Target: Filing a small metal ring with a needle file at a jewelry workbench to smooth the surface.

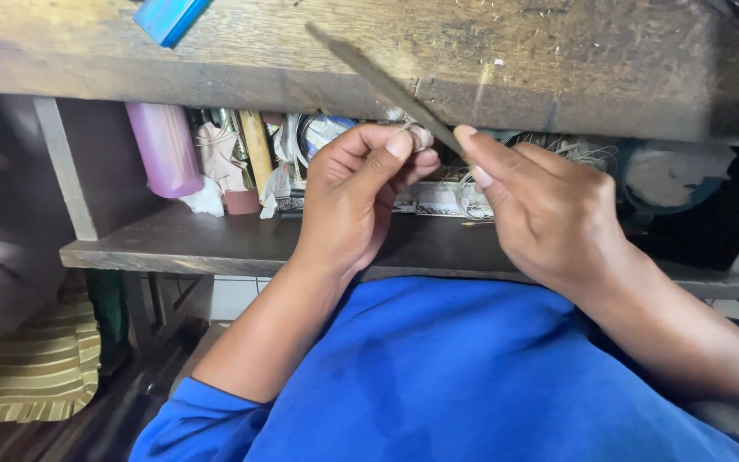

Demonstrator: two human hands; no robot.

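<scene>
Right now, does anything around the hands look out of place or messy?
Mostly the lower shelf: crumpled paper, loose wire and a pink bottle are crammed together. The left hand pinches a small ring; the right hand holds a thin file.

Rough worn wood bench [558,68]; matt metal file [387,84].

Both hands raised, fingers [399,145] pinched together

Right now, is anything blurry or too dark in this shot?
Head view: hands sharp, left hand and right hand evenly lit; the thin file blurs toward its far tip; the space under the shelf sits in deep shadow.
</scene>
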